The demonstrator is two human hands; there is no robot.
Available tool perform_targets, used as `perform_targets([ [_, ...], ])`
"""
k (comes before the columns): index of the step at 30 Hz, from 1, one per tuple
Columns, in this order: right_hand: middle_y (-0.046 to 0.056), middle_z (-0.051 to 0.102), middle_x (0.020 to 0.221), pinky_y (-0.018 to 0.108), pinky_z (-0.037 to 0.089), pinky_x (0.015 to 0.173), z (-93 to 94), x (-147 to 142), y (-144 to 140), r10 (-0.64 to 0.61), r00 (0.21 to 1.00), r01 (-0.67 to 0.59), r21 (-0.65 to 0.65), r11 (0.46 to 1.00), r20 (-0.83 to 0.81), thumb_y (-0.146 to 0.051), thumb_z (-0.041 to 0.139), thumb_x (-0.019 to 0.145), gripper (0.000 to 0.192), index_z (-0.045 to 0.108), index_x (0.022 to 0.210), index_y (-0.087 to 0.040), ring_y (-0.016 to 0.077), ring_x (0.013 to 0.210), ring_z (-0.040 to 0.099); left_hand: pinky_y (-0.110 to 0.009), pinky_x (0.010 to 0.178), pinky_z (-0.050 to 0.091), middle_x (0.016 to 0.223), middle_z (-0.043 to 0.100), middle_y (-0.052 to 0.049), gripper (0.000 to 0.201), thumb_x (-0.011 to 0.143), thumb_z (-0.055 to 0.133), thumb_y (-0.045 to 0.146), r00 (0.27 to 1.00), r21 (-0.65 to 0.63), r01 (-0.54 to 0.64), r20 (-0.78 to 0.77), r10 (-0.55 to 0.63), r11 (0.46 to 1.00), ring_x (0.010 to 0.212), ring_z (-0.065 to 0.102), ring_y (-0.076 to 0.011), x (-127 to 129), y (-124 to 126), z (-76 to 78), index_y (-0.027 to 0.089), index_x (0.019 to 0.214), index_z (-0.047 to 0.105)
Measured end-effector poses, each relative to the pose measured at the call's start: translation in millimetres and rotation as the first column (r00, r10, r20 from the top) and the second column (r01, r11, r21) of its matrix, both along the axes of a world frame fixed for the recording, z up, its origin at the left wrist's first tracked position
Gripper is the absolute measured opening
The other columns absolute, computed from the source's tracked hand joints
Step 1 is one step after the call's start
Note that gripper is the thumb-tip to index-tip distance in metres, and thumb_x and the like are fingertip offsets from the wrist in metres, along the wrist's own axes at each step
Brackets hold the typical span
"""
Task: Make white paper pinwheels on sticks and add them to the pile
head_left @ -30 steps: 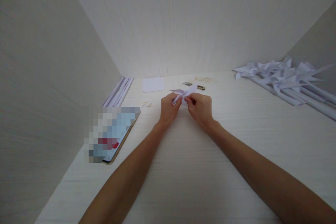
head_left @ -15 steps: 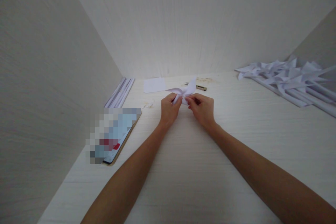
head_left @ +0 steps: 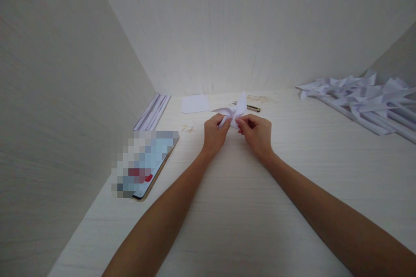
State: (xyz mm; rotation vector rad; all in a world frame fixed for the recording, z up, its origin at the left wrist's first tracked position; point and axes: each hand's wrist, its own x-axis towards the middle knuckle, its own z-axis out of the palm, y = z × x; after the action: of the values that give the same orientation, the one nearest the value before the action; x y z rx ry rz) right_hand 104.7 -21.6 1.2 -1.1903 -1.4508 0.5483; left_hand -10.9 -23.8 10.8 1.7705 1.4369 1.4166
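Observation:
My left hand (head_left: 214,132) and my right hand (head_left: 258,133) are together near the middle of a pale wooden desk (head_left: 234,207). Both pinch a small folded white paper pinwheel (head_left: 234,111), whose pointed flaps stick up and to the left between my fingertips. The fingers hide the centre of the fold. Just behind it on the desk lies a small utility knife (head_left: 251,107).
A white paper sheet (head_left: 195,103) lies at the back. Rolled paper sticks (head_left: 152,111) lean along the left wall. A phone (head_left: 146,164) lies at the left. Several finished paper pinwheels on sticks (head_left: 364,95) are piled at the right. White walls close in three sides.
The flaps of the paper in my hands have lifted and spread, one pointing up more. Both hands stay together; the view has shifted slightly to the left.

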Motion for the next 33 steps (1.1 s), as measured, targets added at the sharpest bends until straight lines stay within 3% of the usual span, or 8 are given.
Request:
perform_targets([
  [19, -0.002, 0.054, 0.045, 0.022, 0.039, 0.045, -0.2, 1.0, 0.9, 0.042, 0.999, -0.042, -0.017, 0.999, -0.019, -0.024, 0.056, 0.068, 0.015, 0.059, 0.056, -0.015, 0.01, 0.041, 0.05, -0.022, 0.053, 0.029, 0.051, 0.037, 0.005, 0.021, 0.071, 0.047, 0.02, 0.997, -0.028, 0.053, 0.057, -0.051, 0.998, 0.053, 0.034, -0.0078, -0.6, 1.3, 0.7, 0.016, 0.051, 0.043],
  [33, -0.003, 0.052, 0.045, 0.021, 0.036, 0.042, -3.8, 9.7, 6.9, 0.17, 0.978, -0.181, -0.091, 0.979, -0.119, -0.024, 0.058, 0.065, 0.014, 0.057, 0.054, -0.014, 0.0084, 0.04, 0.046, -0.022, 0.052, 0.026, 0.051, 0.033, 0.006, 0.023, 0.071, 0.047, 0.021, 0.989, -0.074, 0.147, 0.038, -0.145, 0.986, 0.053, 0.031, -0.0074, -5.8, 3.6, -0.5, 0.016, 0.049, 0.039],
])
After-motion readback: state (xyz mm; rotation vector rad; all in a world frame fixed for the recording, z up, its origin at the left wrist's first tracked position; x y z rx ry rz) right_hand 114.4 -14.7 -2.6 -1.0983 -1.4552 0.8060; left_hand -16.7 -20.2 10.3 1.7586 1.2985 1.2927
